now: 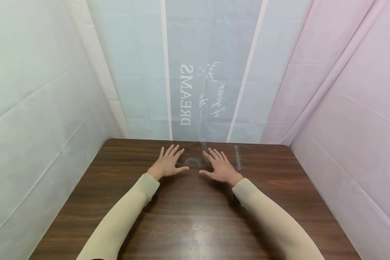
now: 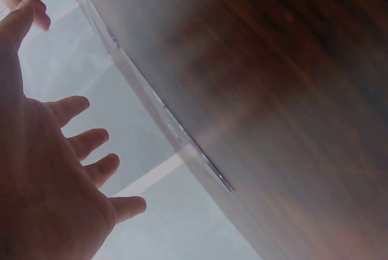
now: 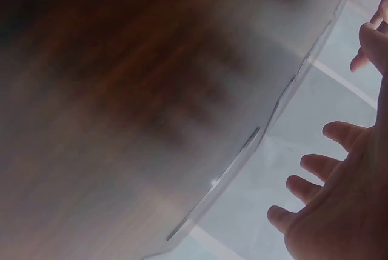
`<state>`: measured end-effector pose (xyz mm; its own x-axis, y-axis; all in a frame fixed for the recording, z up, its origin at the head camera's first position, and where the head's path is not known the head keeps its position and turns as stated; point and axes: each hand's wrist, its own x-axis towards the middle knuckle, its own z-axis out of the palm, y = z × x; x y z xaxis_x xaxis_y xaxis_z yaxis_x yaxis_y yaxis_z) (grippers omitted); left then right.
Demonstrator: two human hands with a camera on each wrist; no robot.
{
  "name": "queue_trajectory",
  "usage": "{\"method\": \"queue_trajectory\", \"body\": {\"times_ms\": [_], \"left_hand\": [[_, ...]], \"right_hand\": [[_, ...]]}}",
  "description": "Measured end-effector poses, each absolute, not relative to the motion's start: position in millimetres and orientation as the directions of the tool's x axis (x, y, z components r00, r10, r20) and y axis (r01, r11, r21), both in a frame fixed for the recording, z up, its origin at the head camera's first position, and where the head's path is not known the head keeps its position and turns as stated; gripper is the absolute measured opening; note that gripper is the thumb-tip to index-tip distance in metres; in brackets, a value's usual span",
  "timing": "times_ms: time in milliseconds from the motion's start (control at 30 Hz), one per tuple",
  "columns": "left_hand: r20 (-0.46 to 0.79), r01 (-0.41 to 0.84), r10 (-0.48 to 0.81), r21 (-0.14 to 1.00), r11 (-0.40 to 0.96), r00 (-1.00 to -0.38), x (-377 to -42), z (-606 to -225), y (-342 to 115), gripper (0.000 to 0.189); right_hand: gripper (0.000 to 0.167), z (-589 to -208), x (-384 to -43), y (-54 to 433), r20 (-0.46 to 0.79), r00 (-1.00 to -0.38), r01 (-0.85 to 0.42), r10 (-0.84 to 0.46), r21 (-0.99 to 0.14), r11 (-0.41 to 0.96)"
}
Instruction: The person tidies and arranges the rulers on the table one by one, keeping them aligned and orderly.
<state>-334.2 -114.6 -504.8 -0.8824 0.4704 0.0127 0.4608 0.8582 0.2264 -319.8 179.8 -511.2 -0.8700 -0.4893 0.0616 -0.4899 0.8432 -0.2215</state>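
Note:
My left hand (image 1: 165,165) hovers over the back half of the table with its fingers spread and nothing in its grasp. To its right my right hand (image 1: 222,169) is held in the same way, also holding nothing. Between them lies a clear plastic set square (image 1: 193,162) with a half-round protractor scale, partly covered by the hands. Just right of the right hand, a clear ruler (image 1: 238,157) lies flat, pointing toward the back edge. Seen nearly edge-on in the right wrist view, a thin clear plastic strip (image 3: 213,182) rests on the table.
The dark wood-grain table (image 1: 195,209) ends at a hanging backdrop (image 1: 214,43) with mirrored white lettering. Pale fabric walls stand on the left (image 1: 35,108) and the right (image 1: 354,126).

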Motion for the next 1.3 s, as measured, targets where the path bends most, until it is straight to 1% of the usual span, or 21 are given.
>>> {"method": "queue_trajectory", "body": {"times_ms": [567, 767, 1100, 1300], "left_hand": [[-0.007, 0.499, 0.508, 0.184, 0.847, -0.861, -348.1, -511.5, -94.1, 0.095], [-0.016, 0.51, 0.519, 0.162, 0.845, -0.854, -349.0, -514.6, -89.1, 0.092], [0.012, 0.535, 0.538, 0.131, 0.835, -0.843, -351.8, -512.7, -82.9, 0.079], [0.002, 0.529, 0.533, 0.113, 0.841, -0.846, -355.9, -513.7, -79.0, 0.075]], "right_hand": [[0.092, -512.8, -332.2, 158.1, 0.006, -0.838, -0.531, -0.546, -0.238, 0.813], [0.085, -514.3, -334.5, 153.2, -0.013, -0.84, -0.524, -0.542, -0.236, 0.818], [0.074, -512.8, -339.1, 145.1, -0.011, -0.853, -0.508, -0.522, -0.214, 0.835], [0.067, -509.9, -341.6, 141.1, -0.003, -0.852, -0.515, -0.524, -0.175, 0.839]]}}
